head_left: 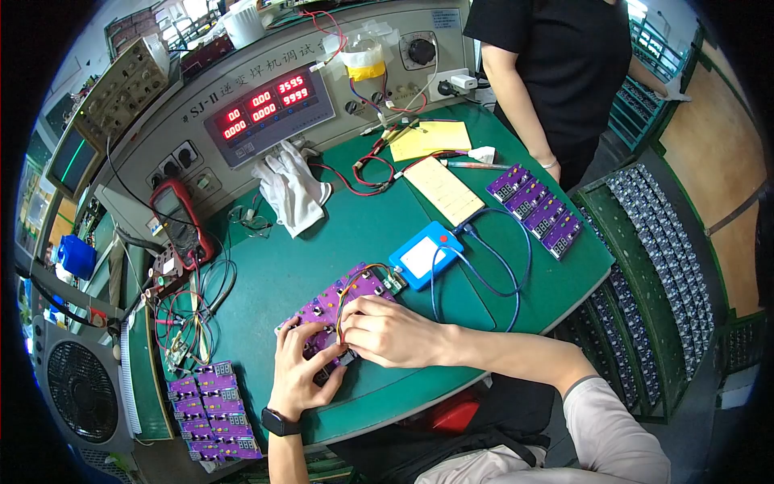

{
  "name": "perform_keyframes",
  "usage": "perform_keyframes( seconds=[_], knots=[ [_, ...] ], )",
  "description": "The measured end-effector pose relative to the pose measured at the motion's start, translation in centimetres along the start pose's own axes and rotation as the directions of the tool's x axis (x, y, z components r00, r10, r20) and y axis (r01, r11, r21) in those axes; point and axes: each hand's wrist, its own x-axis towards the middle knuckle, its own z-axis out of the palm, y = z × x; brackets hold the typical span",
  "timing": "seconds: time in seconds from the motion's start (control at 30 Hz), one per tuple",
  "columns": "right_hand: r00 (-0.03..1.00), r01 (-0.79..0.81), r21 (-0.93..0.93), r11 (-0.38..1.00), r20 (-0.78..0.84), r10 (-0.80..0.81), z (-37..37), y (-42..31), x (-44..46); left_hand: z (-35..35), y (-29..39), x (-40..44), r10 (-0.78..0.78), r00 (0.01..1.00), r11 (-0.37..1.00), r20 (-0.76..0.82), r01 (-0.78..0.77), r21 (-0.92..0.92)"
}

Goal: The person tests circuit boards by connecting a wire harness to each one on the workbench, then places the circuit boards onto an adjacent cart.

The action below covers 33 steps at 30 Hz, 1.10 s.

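A purple circuit board panel [316, 302] lies on the green bench mat in front of me. My left hand [302, 375] holds its near left part, fingers on the far side and thumb on the near side. My right hand [391, 331] is closed in a pinch on a thin multicoloured wire lead [348, 289] over the panel; the lead's end is hidden by the fingers. The lead runs to a small green board [394, 282] at the lower left of a blue box with a white screen [425, 255]. A blue cable [516, 278] loops right from the box.
Purple display boards lie in a group at the left [214, 411] and another at the right [536, 211]. A red multimeter [179, 222], white gloves [292, 189], a paper pad [443, 190] and loose wires surround the work. A person [556, 81] stands at the back right.
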Motion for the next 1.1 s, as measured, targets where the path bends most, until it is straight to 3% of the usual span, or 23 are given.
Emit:
perform_keyframes(
  seconds=[0.77,0.97,1.1],
  knots=[
    [1.000,0.006,0.018,1.000,-0.015,-0.006,-0.1,0.1,0.1,0.0,-0.2,-0.3,-0.002,1.000,1.000,-0.009,0.003,0.001],
    [0.997,0.023,0.060,0.998,-0.071,-0.018,-1.8,0.1,0.7,-1.7,-0.8,-1.9,-0.116,0.993,0.993,-0.020,0.116,0.033],
    [0.996,-0.091,0.067,0.994,0.005,0.091,-2.5,-0.4,1.1,-2.0,-1.7,-3.1,-0.251,0.968,0.960,0.023,0.252,-0.124]
  ],
)
